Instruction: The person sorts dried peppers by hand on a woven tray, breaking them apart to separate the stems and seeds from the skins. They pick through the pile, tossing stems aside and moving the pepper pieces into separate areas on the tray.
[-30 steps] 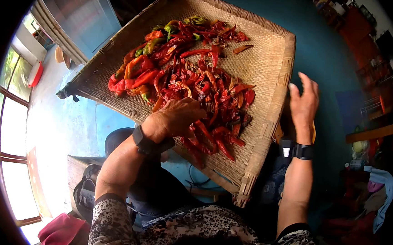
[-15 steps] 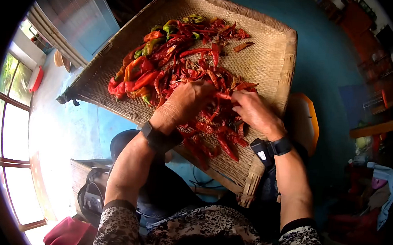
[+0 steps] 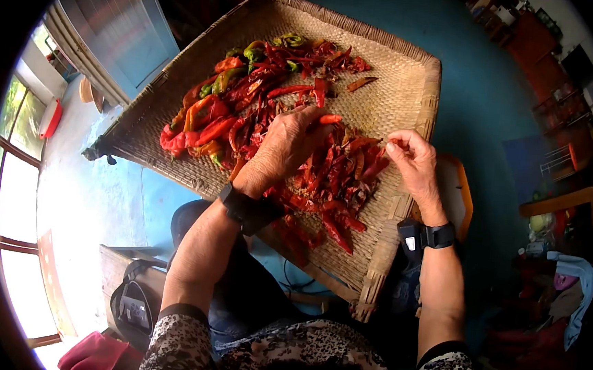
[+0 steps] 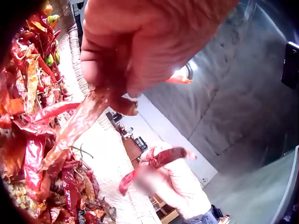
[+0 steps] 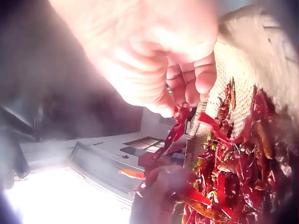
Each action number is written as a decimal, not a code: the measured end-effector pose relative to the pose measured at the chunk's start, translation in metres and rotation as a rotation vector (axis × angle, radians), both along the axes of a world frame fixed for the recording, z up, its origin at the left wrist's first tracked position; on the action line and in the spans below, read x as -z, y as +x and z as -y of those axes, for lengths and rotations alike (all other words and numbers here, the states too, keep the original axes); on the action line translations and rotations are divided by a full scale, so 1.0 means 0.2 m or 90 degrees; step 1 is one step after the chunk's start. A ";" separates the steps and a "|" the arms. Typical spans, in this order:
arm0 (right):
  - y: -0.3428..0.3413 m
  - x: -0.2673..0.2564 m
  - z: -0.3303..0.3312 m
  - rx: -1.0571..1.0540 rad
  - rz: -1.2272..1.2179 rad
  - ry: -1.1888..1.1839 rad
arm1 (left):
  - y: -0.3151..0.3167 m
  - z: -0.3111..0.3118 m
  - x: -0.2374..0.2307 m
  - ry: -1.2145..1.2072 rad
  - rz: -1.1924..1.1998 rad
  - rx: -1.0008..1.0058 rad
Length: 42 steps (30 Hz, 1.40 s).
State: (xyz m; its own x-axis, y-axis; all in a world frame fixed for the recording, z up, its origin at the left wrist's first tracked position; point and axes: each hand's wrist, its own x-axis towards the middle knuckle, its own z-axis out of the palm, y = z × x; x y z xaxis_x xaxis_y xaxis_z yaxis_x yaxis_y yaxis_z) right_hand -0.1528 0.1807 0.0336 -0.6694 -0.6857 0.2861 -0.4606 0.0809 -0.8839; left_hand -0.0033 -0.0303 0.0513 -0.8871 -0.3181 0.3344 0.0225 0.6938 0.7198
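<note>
A square woven basket [image 3: 413, 90] holds a heap of dried red chili peppers [image 3: 339, 212]. Over the middle of the heap is my left hand [image 3: 287, 140], gripping chilies: a wrinkled dried chili [image 4: 74, 126] hangs from its fingers in the left wrist view, and an orange-red tip [image 3: 328, 119] pokes out past them in the head view. My right hand [image 3: 413, 162] is raised by the basket's right rim, thumb and fingertips pinching a shrivelled red chili [image 5: 179, 126]. Both hands wear dark wrist straps.
Glossier red, orange and green peppers [image 3: 212, 114] lie on the basket's left side. Beneath the right rim shows an orange-edged container [image 3: 462, 196]. A wooden box with a black bag [image 3: 135, 304] stands at lower left, near bright windows [image 3: 21, 193].
The right hand came in from outside the basket to the heap beside the left hand, then drew back to the right rim with a chili. The left hand rose slightly over the heap.
</note>
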 end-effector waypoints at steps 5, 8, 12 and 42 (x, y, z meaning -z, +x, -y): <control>-0.07 -0.05 -0.05 0.147 -0.173 -0.111 | -0.04 0.02 0.07 -0.042 -0.072 -0.015; -0.26 -0.03 -0.20 0.375 -0.294 -0.079 | -0.02 0.02 0.05 -0.020 -0.080 0.000; -0.22 -0.06 -0.21 0.471 -0.482 0.147 | 0.00 0.00 0.00 0.021 0.019 0.012; -0.27 -0.11 -0.24 0.485 -0.241 0.019 | 0.03 0.10 0.09 -0.352 0.027 0.021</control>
State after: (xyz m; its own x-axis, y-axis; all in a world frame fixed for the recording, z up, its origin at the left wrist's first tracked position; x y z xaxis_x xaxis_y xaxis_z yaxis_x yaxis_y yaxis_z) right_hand -0.2061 0.2294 0.0550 -0.8145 -0.0973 0.5719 -0.5343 0.5099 -0.6742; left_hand 0.0026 -0.0509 0.0335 -0.9101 -0.0781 0.4071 0.0287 0.9679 0.2499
